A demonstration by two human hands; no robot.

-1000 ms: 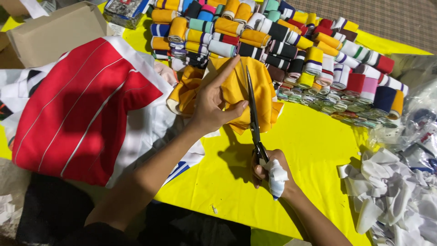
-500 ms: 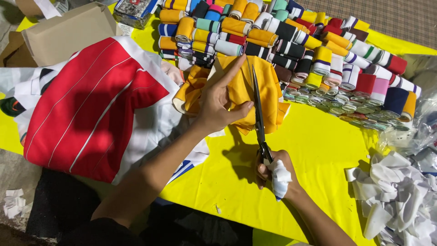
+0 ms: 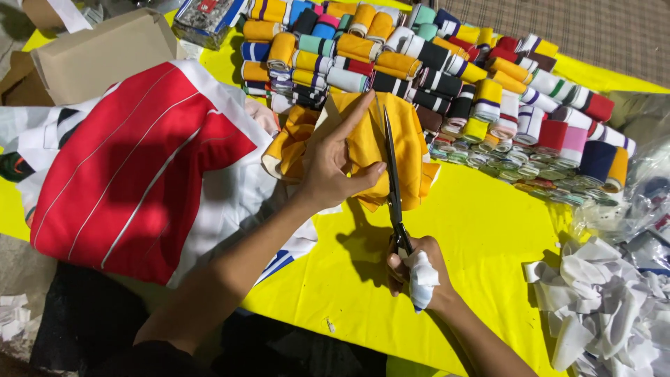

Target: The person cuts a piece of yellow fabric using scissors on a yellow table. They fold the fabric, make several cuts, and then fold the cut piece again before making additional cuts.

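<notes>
Left hand (image 3: 333,164) lies flat with fingers spread narrow, pinning the yellow fabric piece (image 3: 405,150) at centre of the yellow tabletop (image 3: 488,230). Right hand (image 3: 417,272), one finger wrapped in white cloth, grips the scissors (image 3: 392,174) by the handles; the blades point to 12 o'clock along the fabric. Rolled striped fabric trims (image 3: 447,63) crowd the 12 to 2 o'clock sector, touching the fabric's far edge. A red-and-white garment (image 3: 132,174) lies at 9 o'clock, a cardboard box (image 3: 98,52) at 10 o'clock, white scraps (image 3: 600,307) at 4 o'clock.
</notes>
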